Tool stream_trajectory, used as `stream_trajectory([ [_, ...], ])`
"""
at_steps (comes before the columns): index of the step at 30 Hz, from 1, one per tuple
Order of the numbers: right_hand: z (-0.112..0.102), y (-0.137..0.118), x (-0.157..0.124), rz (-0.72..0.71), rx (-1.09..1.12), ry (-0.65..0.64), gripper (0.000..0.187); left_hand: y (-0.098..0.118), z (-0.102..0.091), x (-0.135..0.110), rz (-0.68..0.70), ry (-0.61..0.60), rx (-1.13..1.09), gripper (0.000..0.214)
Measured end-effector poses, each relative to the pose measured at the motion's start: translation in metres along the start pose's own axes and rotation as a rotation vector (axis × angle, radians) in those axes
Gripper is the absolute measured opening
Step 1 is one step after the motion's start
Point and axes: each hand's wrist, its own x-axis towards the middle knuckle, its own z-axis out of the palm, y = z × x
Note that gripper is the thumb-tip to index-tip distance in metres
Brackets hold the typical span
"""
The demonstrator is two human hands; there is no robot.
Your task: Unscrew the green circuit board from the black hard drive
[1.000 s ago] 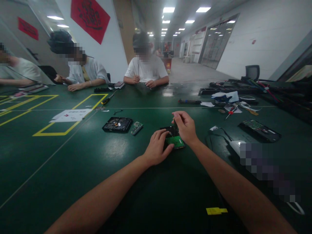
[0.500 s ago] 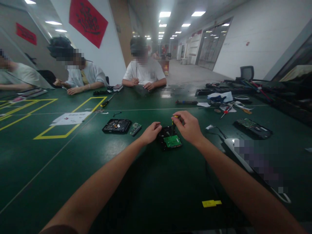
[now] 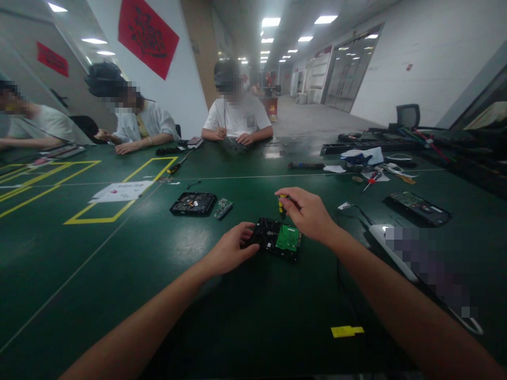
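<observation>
A black hard drive (image 3: 273, 237) with a green circuit board (image 3: 287, 237) on top lies on the green table (image 3: 119, 274) in front of me. My left hand (image 3: 229, 250) grips the drive's left edge with curled fingers. My right hand (image 3: 307, 214) is closed around a small screwdriver with a yellow and black handle (image 3: 281, 203), held just above the drive's far side.
Another opened drive (image 3: 193, 203) and a loose circuit board (image 3: 223, 208) lie to the left. A paper sheet (image 3: 121, 191) sits by yellow floor-style markings. More drives, tools and cables (image 3: 415, 203) lie at right. A yellow tag (image 3: 347, 331) is near me. Three people sit across the table.
My left hand moved from the drive's far left corner to its near left edge and the drive has turned. My right hand lifted the screwdriver slightly off the drive.
</observation>
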Motion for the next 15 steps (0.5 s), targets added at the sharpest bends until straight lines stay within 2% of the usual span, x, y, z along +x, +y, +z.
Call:
stream_trajectory([
  [2, -0.002, -0.003, -0.002, -0.012, -0.054, -0.021, 0.024, 0.005, -0.004, 0.005, 0.045, -0.055, 0.089, 0.083],
  [5, -0.005, -0.006, -0.004, -0.015, -0.109, -0.011, 0.025, 0.006, -0.004, 0.025, 0.205, -0.07, 0.273, 0.108],
  [9, -0.007, -0.002, -0.007, -0.019, -0.124, 0.001, 0.024, -0.002, 0.0, 0.047, 0.303, -0.178, 0.292, 0.116],
  [12, -0.007, 0.001, -0.006, -0.036, -0.11, -0.016, 0.024, -0.004, 0.006, 0.047, 0.274, -0.105, 0.353, 0.118],
  [15, -0.004, 0.002, -0.001, -0.055, -0.094, -0.046, 0.025, 0.004, 0.019, 0.039, 0.213, 0.001, 0.438, 0.113],
])
